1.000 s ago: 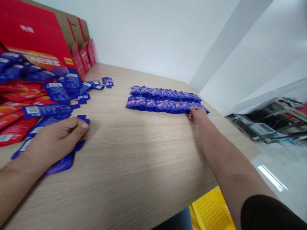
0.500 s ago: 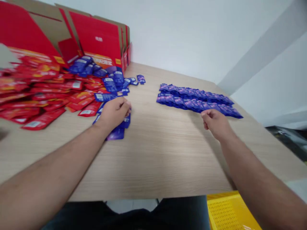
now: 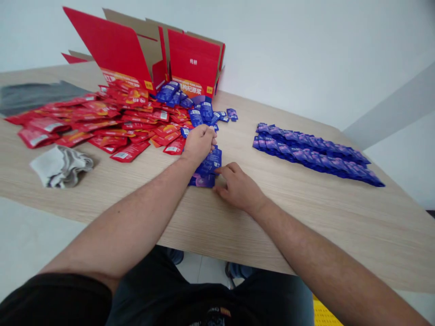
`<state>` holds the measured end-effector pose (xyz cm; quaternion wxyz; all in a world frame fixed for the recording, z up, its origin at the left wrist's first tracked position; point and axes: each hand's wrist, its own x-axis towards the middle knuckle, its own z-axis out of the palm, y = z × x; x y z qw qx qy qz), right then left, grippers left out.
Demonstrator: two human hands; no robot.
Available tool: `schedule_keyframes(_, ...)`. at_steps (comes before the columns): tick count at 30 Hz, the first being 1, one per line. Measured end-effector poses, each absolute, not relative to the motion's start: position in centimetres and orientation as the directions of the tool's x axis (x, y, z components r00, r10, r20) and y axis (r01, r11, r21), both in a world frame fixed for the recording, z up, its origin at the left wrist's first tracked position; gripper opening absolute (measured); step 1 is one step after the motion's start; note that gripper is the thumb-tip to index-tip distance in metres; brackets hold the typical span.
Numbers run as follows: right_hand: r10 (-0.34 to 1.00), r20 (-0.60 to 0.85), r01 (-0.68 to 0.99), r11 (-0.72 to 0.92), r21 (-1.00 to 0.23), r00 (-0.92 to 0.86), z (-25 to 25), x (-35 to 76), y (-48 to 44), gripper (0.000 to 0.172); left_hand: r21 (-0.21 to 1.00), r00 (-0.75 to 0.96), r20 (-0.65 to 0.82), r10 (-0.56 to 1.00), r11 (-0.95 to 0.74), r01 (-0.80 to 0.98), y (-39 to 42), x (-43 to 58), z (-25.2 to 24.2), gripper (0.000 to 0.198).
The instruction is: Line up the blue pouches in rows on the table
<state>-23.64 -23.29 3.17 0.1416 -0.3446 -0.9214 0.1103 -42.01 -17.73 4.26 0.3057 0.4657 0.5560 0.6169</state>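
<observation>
My left hand [image 3: 199, 144] is closed over the top of a strip of blue sachets [image 3: 208, 166], which trails down across the wooden table [image 3: 306, 217]. My right hand [image 3: 238, 187] rests on the table with its fingers apart, its fingertips at the strip's lower right edge. Behind my left hand lies a loose heap of red sachets [image 3: 129, 122], with more blue sachets [image 3: 204, 113] at its far side. To the right, blue-purple sachets [image 3: 312, 153] are laid in two long overlapping rows.
An open red cardboard box [image 3: 193, 63] stands at the table's back edge. A grey cloth [image 3: 34, 97] lies at the far left, and a crumpled white-grey cloth [image 3: 61, 166] lies near the front edge. A yellow crate [image 3: 322, 318] shows below the table.
My view has swung left and back, bringing the whole table and box into sight. My right hand has left the sachet rows and moved to the strip, and my left hand has moved up it.
</observation>
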Motion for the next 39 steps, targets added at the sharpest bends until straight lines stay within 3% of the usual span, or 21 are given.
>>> schedule_keyframes(6,0.661,0.205,0.643,0.75,-0.153,-0.722,2.5,-26.2,-20.9,0.057,0.976,-0.378,0.207,0.903,-0.161,0.149,-17.3,-42.4,4.2,0.028)
schedule_keyframes(13,0.651,0.217,0.638,0.758,-0.135,-0.727,2.1,-27.0,-20.1,0.041,0.968,-0.37,0.227,0.901,-0.166,0.188,-17.2,-42.3,4.2,0.029)
schedule_keyframes(22,0.67,0.479,0.628,0.728,-0.275,-0.567,3.2,-26.7,-19.5,0.024,0.922,-0.286,0.324,0.902,-0.232,0.31,-17.7,-42.3,4.8,0.027)
schedule_keyframes(27,0.659,0.564,0.612,0.727,-0.31,-0.497,5.2,-24.8,-18.2,0.017,0.717,0.013,0.478,0.878,-0.399,0.572,-19.1,-41.7,5.7,0.033)
schedule_keyframes(30,0.678,0.579,0.629,0.703,-0.332,-0.452,6.4,-23.5,-17.7,0.014,0.639,0.102,0.511,0.853,-0.457,0.618,-19.9,-41.0,5.8,0.034)
schedule_keyframes(35,0.712,0.592,0.635,0.665,-0.394,-0.378,7.6,-22.5,-17.6,0.012,0.685,0.121,0.467,0.876,-0.445,0.577,-20.5,-39.8,5.4,0.016)
schedule_keyframes(39,0.766,0.573,0.588,0.616,-0.524,-0.292,7.0,-22.3,-18.3,0.011,0.765,0.026,0.421,0.907,-0.37,0.526,-20.7,-39.1,5.4,0.015)
